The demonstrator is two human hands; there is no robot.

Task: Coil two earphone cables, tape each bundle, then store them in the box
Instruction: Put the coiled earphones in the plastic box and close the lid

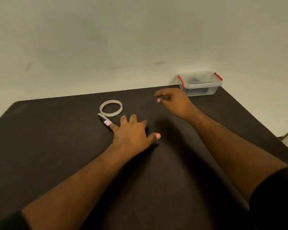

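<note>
A clear plastic box (200, 83) with red latches stands closed at the table's far right corner, with dark shapes showing inside it. A roll of clear tape (111, 108) lies flat at the middle back of the dark table (40, 138). A small cutter or pen-like tool (105, 121) lies just in front of the roll. My left hand (133, 132) lies spread on the table, its fingertips touching the tool's near end. My right hand (173, 101) hovers with relaxed fingers just left of the box, holding nothing. No loose cable shows on the table.
A pale wall rises directly behind the table. The table's right edge runs diagonally past the box, with pale floor beyond it. Both forearms stretch across the table's near half.
</note>
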